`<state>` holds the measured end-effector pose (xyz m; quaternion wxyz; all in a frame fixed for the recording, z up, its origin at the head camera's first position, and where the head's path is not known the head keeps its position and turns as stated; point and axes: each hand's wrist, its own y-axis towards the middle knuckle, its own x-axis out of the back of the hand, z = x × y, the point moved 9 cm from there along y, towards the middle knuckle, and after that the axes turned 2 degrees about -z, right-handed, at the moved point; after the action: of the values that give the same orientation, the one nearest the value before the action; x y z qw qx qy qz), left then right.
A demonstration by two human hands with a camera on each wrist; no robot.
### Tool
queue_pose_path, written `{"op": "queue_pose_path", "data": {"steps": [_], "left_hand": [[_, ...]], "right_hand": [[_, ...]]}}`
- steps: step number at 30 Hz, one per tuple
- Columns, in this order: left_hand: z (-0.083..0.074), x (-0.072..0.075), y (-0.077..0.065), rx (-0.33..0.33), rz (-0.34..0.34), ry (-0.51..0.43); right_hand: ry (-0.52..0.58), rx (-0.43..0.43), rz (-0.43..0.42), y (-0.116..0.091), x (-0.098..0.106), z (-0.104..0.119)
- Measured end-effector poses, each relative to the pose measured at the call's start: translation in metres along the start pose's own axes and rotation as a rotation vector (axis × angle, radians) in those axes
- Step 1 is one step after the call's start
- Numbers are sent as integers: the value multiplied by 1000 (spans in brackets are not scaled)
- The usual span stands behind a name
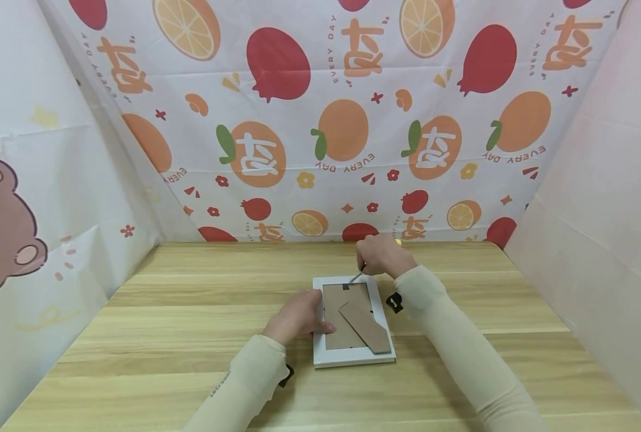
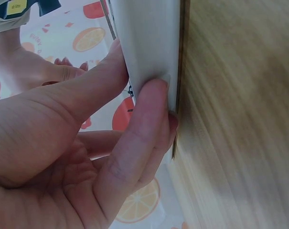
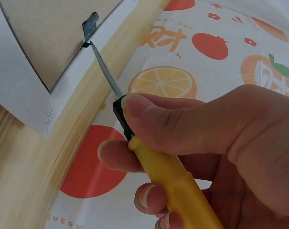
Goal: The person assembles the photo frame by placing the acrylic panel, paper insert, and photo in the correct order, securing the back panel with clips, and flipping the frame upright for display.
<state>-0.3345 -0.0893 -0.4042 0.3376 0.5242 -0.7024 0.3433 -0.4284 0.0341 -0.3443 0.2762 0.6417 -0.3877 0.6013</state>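
Left hand pinches the picture frame by its left edge; at its far end, right hand grips a yellow-handled tool.

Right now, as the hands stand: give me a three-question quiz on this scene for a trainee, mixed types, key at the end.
1. True or false: the picture frame lies face up.
2. Fill in: the right hand holds a tool with a ____ handle, its tip at a small metal tab.
3. Choose: the left hand is (A) raised in the air, (B) gripping the frame's side, (C) gripping the tool.

Key:
1. False; the brown backboard and stand flap face up.
2. Yellow.
3. B.
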Motion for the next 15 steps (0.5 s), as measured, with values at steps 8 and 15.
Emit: {"op": "queue_pose_path", "data": {"steps": [8, 15], "left_hand": [[0, 0, 0, 2, 8, 8], [0, 1, -1, 1, 0, 0]], "right_hand": [[-8, -20, 20, -1, 2, 3], [-4, -33, 32, 0, 3, 4]]}}
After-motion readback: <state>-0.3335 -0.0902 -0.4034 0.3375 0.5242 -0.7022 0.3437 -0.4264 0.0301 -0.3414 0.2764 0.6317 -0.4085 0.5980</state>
